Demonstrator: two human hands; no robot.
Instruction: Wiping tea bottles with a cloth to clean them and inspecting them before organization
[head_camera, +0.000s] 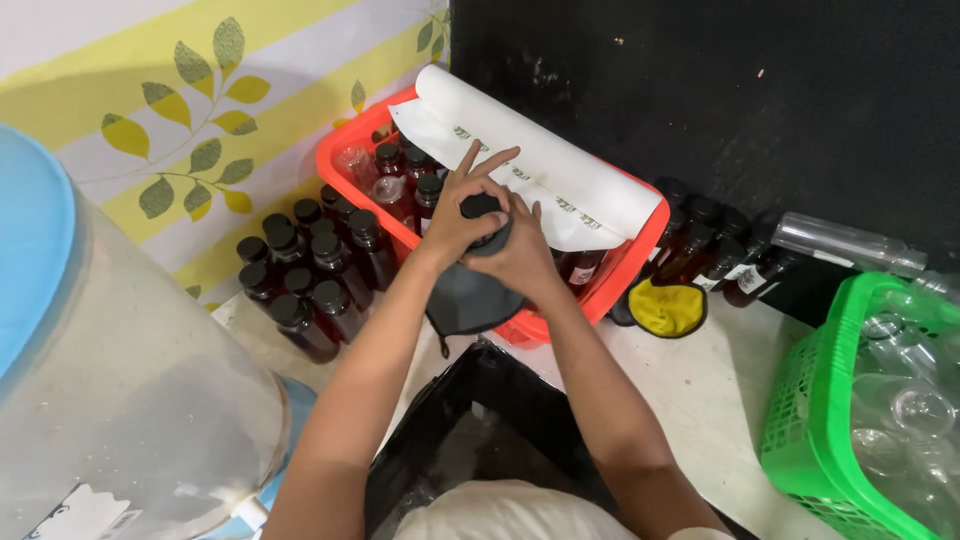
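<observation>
Both hands meet just over the near rim of the red plastic crate (345, 160), leaving little free room around them. The left hand (462, 212) pinches the black cap (479, 206) of a dark bottle (487, 236) with thumb and fingertips curled on it, the other fingers fanned upward. The right hand (524, 258) wraps closed around the bottle's body, pressing a dark grey cloth (467, 298) against it; the cloth hangs limp over the crate's edge.

Inside the crate stand more dark, glossy capped bottles (403, 172), and a white paper roll (560, 165) lies slantwise across its far side, overhanging the rim. A tight cluster of matching bottles (305, 270) stands on the pale countertop (700, 385) to the left, hemmed between the crate and a large translucent water jug (130, 400). To the right, a yellow cloth (668, 307) lies beside the crate, then more bottles lean against the black wall. A green mesh basket (800, 410) of clear empty bottles fills the right edge, with an open strip of counter between it and the forearms.
</observation>
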